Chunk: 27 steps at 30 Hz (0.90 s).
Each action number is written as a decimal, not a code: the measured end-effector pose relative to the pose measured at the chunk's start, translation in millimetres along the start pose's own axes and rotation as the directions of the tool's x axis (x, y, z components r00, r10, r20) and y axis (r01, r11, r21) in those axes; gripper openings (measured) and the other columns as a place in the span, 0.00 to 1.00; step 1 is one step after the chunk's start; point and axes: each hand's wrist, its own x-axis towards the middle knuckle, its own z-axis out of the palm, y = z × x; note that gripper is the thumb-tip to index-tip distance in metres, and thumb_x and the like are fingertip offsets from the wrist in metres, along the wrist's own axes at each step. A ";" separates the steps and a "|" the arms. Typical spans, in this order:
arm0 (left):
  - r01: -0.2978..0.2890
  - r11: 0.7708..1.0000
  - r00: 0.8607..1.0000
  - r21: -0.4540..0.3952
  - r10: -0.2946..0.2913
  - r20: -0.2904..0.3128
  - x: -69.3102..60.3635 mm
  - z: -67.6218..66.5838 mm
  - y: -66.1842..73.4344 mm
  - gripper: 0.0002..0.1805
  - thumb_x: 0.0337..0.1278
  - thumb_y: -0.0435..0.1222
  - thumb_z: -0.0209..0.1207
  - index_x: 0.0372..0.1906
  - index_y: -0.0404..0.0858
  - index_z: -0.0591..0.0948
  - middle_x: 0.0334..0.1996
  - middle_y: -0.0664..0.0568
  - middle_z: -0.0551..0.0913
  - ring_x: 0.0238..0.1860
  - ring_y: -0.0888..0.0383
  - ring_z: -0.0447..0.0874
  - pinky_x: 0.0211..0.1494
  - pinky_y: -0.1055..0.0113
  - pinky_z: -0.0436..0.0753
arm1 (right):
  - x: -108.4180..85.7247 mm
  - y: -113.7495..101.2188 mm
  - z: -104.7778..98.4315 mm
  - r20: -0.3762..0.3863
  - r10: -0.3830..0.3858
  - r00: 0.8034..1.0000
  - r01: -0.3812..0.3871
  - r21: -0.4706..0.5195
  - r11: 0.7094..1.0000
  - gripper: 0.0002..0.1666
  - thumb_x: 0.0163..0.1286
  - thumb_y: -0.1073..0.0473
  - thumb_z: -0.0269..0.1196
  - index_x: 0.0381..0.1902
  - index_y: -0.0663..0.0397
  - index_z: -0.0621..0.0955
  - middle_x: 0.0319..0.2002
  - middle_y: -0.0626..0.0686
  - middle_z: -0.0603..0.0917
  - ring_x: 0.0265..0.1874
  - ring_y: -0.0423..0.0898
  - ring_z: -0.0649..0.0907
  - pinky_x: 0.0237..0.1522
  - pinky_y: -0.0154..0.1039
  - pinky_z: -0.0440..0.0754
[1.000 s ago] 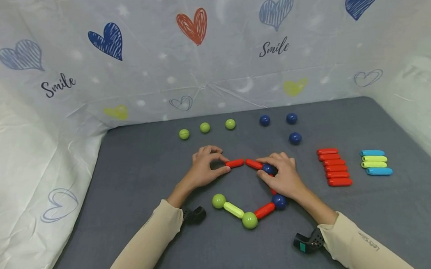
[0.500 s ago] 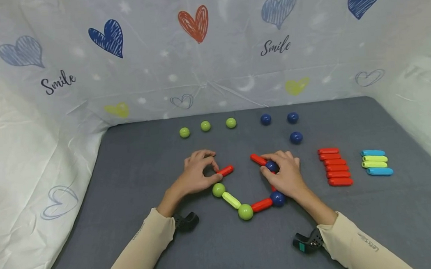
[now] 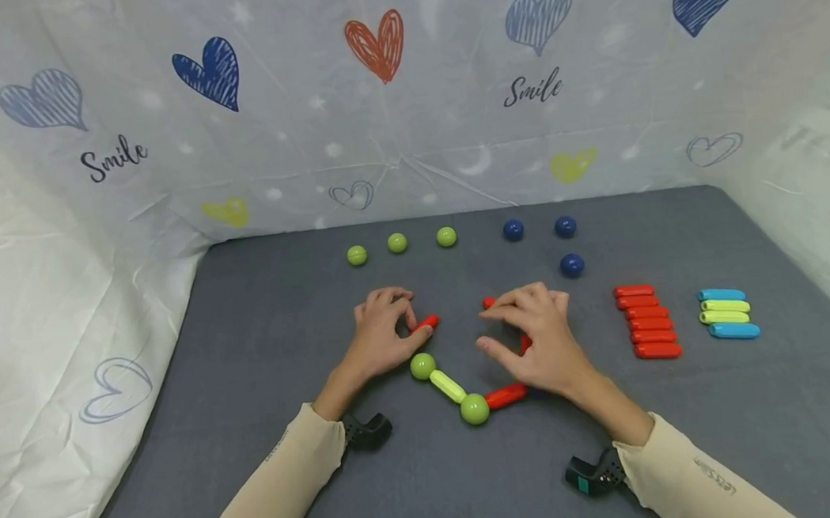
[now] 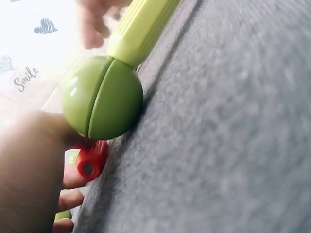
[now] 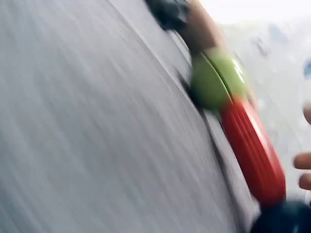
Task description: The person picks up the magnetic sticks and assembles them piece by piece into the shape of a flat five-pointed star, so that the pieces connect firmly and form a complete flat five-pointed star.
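Observation:
My left hand (image 3: pixel 379 334) pinches a red rod (image 3: pixel 429 321) between thumb and fingers, a little behind the chain's left end. In the left wrist view a hole shows in the tip of that red rod (image 4: pixel 90 162). A linked chain lies on the cloth: green ball (image 3: pixel 423 366), yellow-green rod (image 3: pixel 448 387), a second green ball (image 3: pixel 475 409), red rod (image 3: pixel 506 396), then a dark blue ball (image 5: pixel 284 218) seen in the right wrist view. My right hand (image 3: pixel 543 345) hovers over the chain's right side, thumb and fingers apart, hiding much of it. One red rod tip (image 3: pixel 489 302) peeks out behind its fingers.
Three loose green balls (image 3: pixel 397 243) and three blue balls (image 3: pixel 565 227) lie toward the back of the grey cloth (image 3: pixel 275 299). On the right are a column of red rods (image 3: pixel 649 324) and a stack of blue and yellow rods (image 3: pixel 725 317). A printed curtain (image 3: pixel 450 130) hangs behind.
My left hand has drawn the red rod leftward and toward me, away from the other red rod's tip. The right hand has let go of the blue ball and spread its fingers.

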 end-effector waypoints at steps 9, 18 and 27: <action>-0.169 0.968 0.983 -0.183 0.179 0.037 -0.6 -5.3 -10.7 0.13 0.69 0.40 0.58 0.53 0.54 0.86 0.69 0.48 0.73 0.73 0.45 0.59 0.64 0.42 0.52 | -7.7 -44.1 16.5 0.225 -0.238 0.945 0.276 -0.155 0.949 0.29 0.48 0.25 0.74 0.32 0.41 0.90 0.32 0.40 0.82 0.36 0.40 0.72 0.44 0.50 0.57; -0.194 0.971 0.974 -0.140 0.207 0.088 -5.6 -15.2 -26.5 0.25 0.60 0.28 0.53 0.55 0.56 0.87 0.71 0.50 0.72 0.77 0.45 0.55 0.66 0.40 0.53 | -3.9 -31.3 4.9 0.313 -0.192 0.930 0.272 -0.237 0.932 0.10 0.56 0.46 0.70 0.34 0.41 0.89 0.33 0.41 0.82 0.37 0.43 0.72 0.48 0.56 0.61; -0.250 0.966 0.966 -0.063 0.253 0.055 -12.3 -15.9 -26.6 0.09 0.62 0.41 0.66 0.46 0.55 0.87 0.69 0.48 0.73 0.76 0.43 0.58 0.66 0.39 0.56 | -7.4 -12.2 7.0 0.240 -0.096 0.966 0.166 -0.293 0.942 0.15 0.61 0.45 0.72 0.43 0.44 0.89 0.36 0.45 0.85 0.39 0.45 0.75 0.51 0.59 0.61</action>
